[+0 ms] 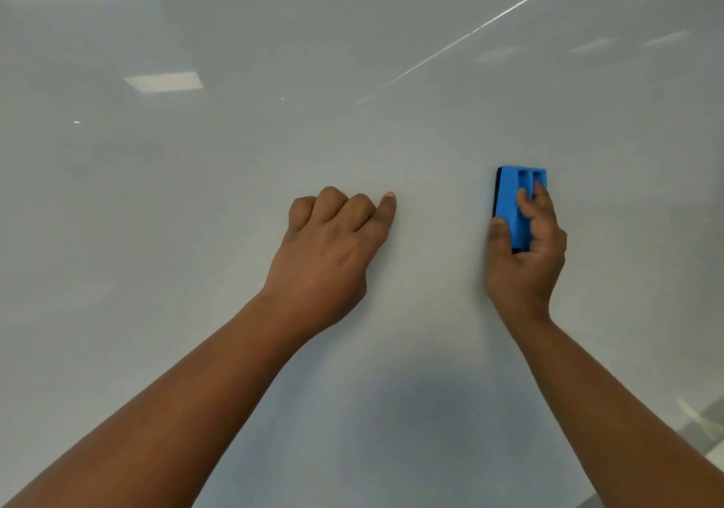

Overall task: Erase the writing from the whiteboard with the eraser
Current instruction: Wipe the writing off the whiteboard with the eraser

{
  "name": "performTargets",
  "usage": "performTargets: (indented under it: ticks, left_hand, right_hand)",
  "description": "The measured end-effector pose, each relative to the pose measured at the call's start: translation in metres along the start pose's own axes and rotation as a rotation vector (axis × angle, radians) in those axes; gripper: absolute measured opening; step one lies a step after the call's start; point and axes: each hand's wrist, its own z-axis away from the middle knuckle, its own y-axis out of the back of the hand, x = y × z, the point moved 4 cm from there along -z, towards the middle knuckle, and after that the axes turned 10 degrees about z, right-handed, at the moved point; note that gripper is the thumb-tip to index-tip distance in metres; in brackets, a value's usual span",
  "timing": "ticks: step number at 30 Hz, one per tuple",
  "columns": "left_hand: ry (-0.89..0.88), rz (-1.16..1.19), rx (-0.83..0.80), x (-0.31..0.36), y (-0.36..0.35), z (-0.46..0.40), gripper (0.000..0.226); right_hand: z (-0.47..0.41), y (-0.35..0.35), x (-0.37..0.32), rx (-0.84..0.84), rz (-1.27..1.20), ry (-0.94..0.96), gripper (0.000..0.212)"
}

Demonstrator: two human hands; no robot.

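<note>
The blue eraser [515, 206] stands upright against the whiteboard [235, 194], to the right of the view's middle, its long side running up and down and a thin dark pad showing along its left edge, next to the board. Two slots are sunk into the top part of its blue back. The right hand [525, 260] grasps it from below: the thumb lies along the left side, fingers curl over the back, and one fingertip reaches up into the slotted part. The lower end of the eraser is hidden in the palm. The left hand [333, 245] is well apart from the eraser, to its left and at about the same height. It is clenched, holding nothing, with the knuckles turned up toward the board and the thumb stretched out to the right, its tip on or very close to the surface; whether it truly touches cannot be told. Both bare forearms rise from the lower corners of the view toward the hands. The board fills nearly the whole view, pale grey and glossy. It carries soft reflections of ceiling light panels at the upper left and a thin bright streak slanting across the upper right. A faint shadow darkens the board between the two forearms.
</note>
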Motion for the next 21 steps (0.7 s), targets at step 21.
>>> performTargets:
  ticks: [21]
  left_hand:
    - [0.155, 0.241, 0.253, -0.079, 0.084, 0.006, 0.077]
  right_hand:
    - [-0.117, -0.084, -0.2, -0.015, -0.049, 0.263, 0.044]
